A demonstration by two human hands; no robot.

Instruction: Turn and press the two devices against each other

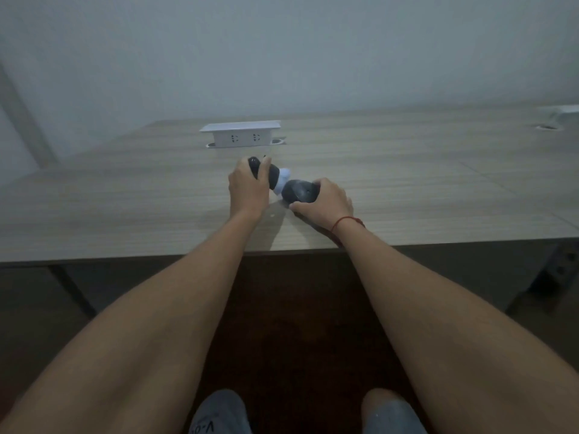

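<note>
My left hand point(246, 191) grips a dark rounded object point(272, 177) with a pale white-blue part point(283, 180) showing at its right side. My right hand point(326, 203) grips a second dark round object point(299, 191) whose flat face turns toward me. The two dark objects touch or nearly touch between my hands, just above the wooden table point(125, 198). What the objects are is hard to tell in the dim light. A red string point(346, 221) circles my right wrist.
A white pop-up socket box point(241, 134) stands on the table behind my hands. A cable hole point(547, 127) and a white object point(567, 109) lie at the far right. A grey wall rises behind. The table's front edge runs below my wrists; my feet show at the bottom.
</note>
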